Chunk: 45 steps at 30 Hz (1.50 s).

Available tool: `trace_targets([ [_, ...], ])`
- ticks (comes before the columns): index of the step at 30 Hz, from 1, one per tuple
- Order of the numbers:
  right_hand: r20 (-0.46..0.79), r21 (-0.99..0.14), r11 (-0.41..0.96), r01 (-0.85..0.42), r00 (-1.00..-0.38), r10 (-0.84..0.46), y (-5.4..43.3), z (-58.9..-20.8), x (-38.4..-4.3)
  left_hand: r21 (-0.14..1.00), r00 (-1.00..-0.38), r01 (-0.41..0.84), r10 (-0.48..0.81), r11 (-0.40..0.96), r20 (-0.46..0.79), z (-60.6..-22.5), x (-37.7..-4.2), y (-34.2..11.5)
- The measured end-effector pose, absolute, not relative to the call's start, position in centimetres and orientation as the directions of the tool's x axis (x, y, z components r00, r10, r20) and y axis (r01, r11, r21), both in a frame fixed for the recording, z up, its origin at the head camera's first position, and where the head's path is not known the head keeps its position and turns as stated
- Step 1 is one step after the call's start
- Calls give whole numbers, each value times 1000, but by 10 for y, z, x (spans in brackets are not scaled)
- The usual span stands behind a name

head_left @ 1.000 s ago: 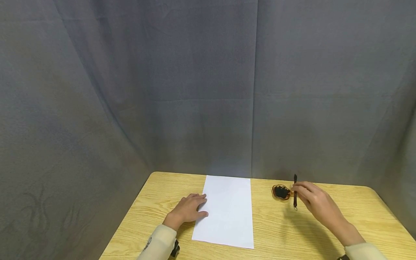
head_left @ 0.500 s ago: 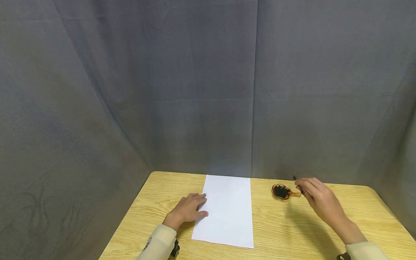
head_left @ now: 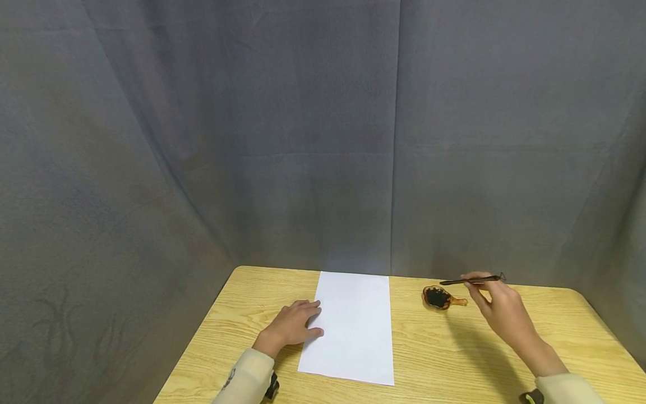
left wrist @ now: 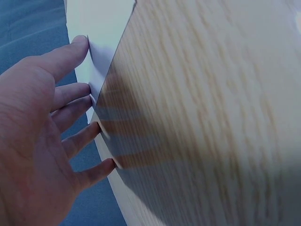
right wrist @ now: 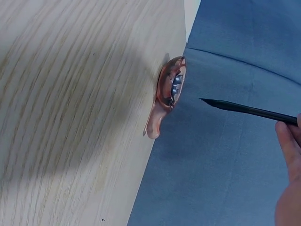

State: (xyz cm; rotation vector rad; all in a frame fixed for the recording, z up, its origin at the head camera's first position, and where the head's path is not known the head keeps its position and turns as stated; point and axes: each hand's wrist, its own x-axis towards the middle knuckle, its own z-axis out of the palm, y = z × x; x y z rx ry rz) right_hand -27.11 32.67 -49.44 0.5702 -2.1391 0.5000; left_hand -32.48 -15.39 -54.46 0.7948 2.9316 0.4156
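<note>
Brush point(right wrist: 249, 110) swung from upright to nearly level, pinched in the fingers of the right hand point(head_left: 504, 313) — its dark tip near, but clear of, the handled brown dish point(head_left: 443, 307) with dark contents on the table point(head_left: 419, 348). Left hand point(head_left: 290, 324) — fingers spread — rests unmoved at the white paper's point(head_left: 355, 331) left edge.

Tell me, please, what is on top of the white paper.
On the white paper, only part of the left hand is seen, over the paper's left edge. The surface directly beneath it is covered, so it cannot be seen.
</note>
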Motion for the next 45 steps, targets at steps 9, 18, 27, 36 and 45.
trace_targets([
  [9, 750, -386, 791, -474, -661, -31, 324, -494, -270, 287, -866, 477, 500, 831, -8, -545, -324, -154],
  [18, 742, -477, 747, -463, -668, 60, 327, -495, -273, 296, -864, 477, 503, 827, -11, -545, -324, -155],
  [27, 679, -575, 713, -400, -720, 144, 330, -500, -274, 301, -858, 487, 514, 820, -11, -543, -323, -155],
  [36, 638, -626, 691, -361, -747, 186, 332, -506, -277, 294, -861, 480, 508, 826, -21, -544, -323, -156],
  [45, 583, -661, 690, -294, -780, 227, 334, -511, -278, 317, -857, 479, 515, 819, -36, -545, -325, -157],
])
